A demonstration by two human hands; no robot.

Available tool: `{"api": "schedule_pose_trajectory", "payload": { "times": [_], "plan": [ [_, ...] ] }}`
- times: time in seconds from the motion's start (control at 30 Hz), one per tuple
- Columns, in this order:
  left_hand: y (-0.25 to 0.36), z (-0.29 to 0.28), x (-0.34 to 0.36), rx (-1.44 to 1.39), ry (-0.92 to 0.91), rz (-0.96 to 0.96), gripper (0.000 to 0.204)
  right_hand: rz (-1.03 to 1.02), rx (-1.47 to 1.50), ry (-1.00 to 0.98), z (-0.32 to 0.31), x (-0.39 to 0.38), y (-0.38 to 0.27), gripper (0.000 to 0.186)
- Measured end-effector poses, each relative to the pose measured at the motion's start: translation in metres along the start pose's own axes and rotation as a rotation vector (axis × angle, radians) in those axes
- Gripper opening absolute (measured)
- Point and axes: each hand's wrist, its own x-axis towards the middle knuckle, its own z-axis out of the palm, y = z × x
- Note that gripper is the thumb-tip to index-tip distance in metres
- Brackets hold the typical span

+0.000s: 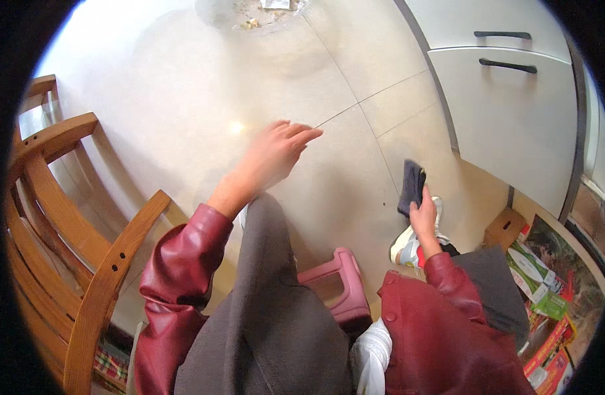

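Note:
My left hand [276,157] reaches out over the pale floor tiles with its fingers stretched and nothing in them. Low on the right, my right hand [423,220] grips a dark grey folded cloth [411,186], which stands up past my fingers. Its exact kind is not plain. Just below that hand is a white and grey sneaker [402,245] on my right foot. Between my legs stands a pink plastic stool [348,286].
A wooden slatted chair [98,289] is at the left. White drawers with black handles [506,66] stand at the upper right. A clear bin [249,16] with scraps is at the top. A brown box [504,228] and colourful packages [536,280] lie at the right.

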Motion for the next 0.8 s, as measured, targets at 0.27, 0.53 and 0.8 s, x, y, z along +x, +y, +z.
{"api": "schedule_pose_trajectory", "payload": {
  "times": [0.27, 0.53, 0.8],
  "plan": [
    [-0.013, 0.023, -0.082, -0.081, 0.141, -0.254, 0.035, 0.315, 0.069, 0.007, 0.097, -0.063, 0.007, 0.085],
    [-0.004, 0.038, -0.156, -0.349, 0.324, -0.852, 0.046, 0.077, 0.442, -0.04, 0.143, -0.044, -0.141, 0.087],
    [-0.009, 0.04, -0.163, -0.418, 0.438, -0.864, 0.046, 0.223, 0.734, -0.077, 0.17, -0.004, -0.271, 0.081]
  ]
}}
